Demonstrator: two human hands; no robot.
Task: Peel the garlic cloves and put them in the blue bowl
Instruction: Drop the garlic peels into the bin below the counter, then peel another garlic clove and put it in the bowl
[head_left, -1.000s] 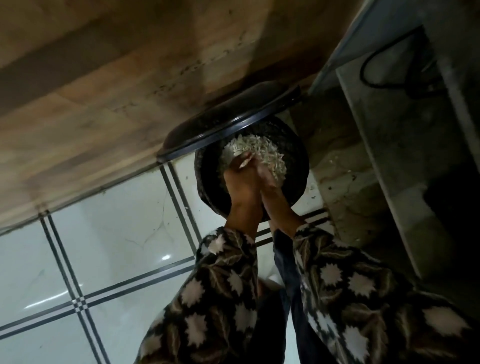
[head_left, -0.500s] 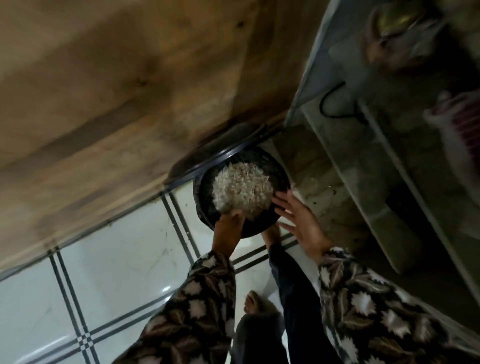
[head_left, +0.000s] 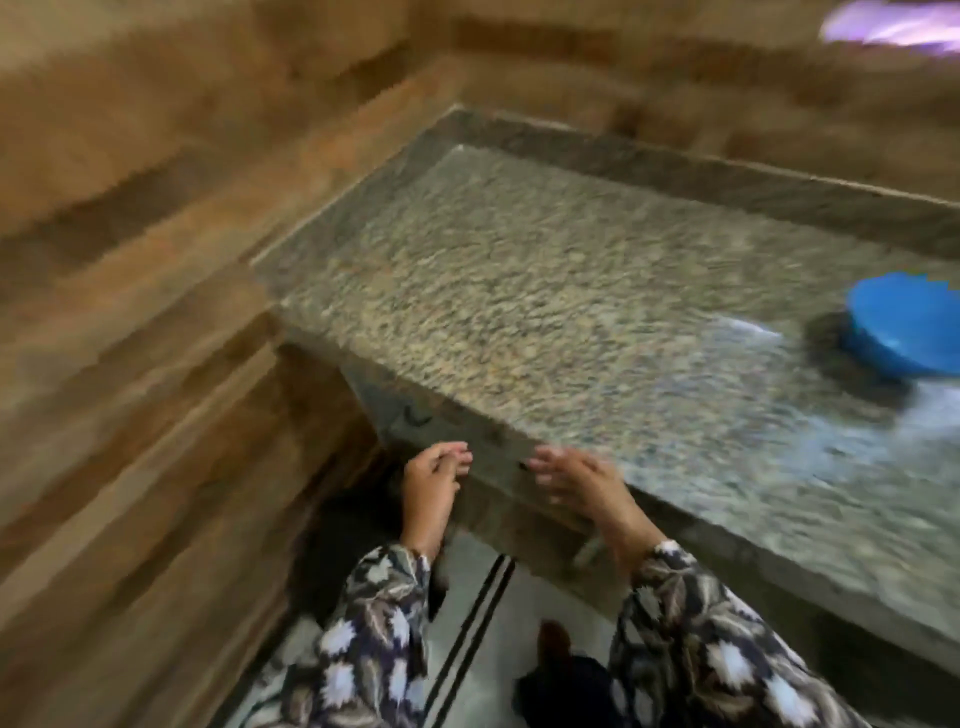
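Heavily motion-blurred: speckled granite counter fitted into a corner of wood-look wall, above white floor tile with black stripes. Blue bowl upright on the counter at far right, well apart from both hands. Left hand and right hand at the counter's near edge, fingers loosely relaxed, apparently holding nothing.

my whole view is smeared by motion. the blue bowl, toward the tabletop's right side, is cut by the picture's edge, and i can't see inside it. the left hand's fingers blur together; i can't tell if they pinch anything. the purple-white streak at top right is unreadable.
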